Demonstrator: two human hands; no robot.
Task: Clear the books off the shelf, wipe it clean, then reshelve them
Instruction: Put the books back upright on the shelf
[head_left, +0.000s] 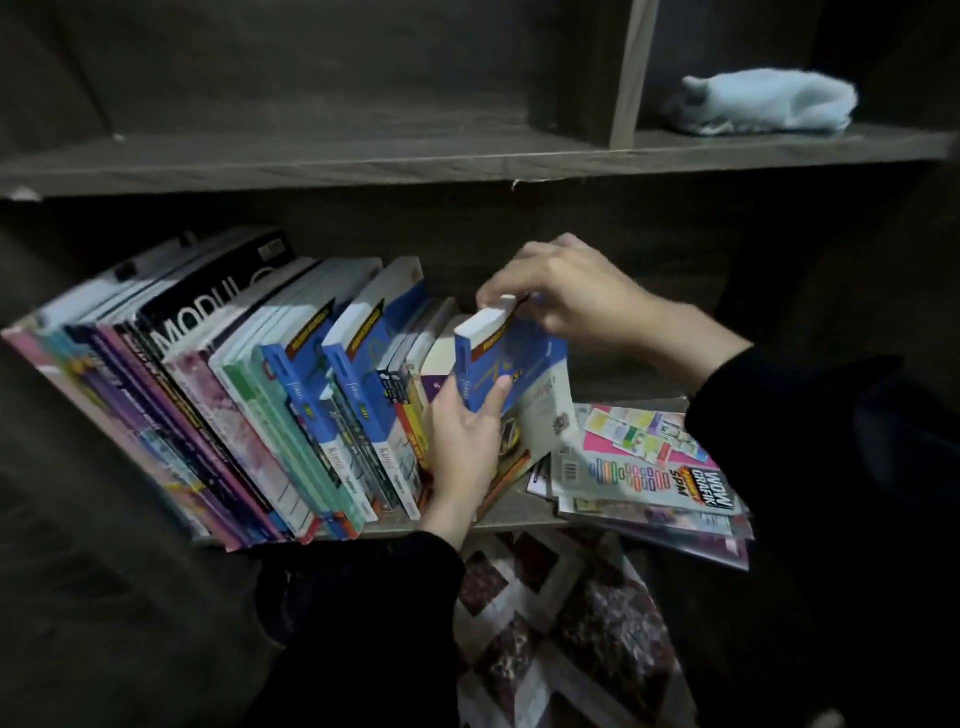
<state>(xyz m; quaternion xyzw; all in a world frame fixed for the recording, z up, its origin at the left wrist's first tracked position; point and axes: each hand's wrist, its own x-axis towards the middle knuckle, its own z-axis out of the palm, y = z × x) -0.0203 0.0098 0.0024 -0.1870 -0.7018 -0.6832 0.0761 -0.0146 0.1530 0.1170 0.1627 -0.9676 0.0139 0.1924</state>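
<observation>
The grip is double. The right hand (566, 291) pinches the upper far corner of the blue book (511, 364) with curled fingertips. The left hand (462, 441) holds the book lower down, with the thumb on the cover and the fingers round the spine side.

The book stands on its lower edge at the right end of the row of books (260, 389). Its long axis rises from the shelf (519, 512) and tilts left, as its neighbours do. The left hand is the nearer one to the row and lies between the book and the next spines.

To the right, just beside the book, a flat pile of magazines (649, 467) leaves little free board. The dim view does not tell whether the book goes in or comes out. In both cases I judge the move must follow this tilted axis. The cloth (769, 101) lies well apart, on the upper board.
</observation>
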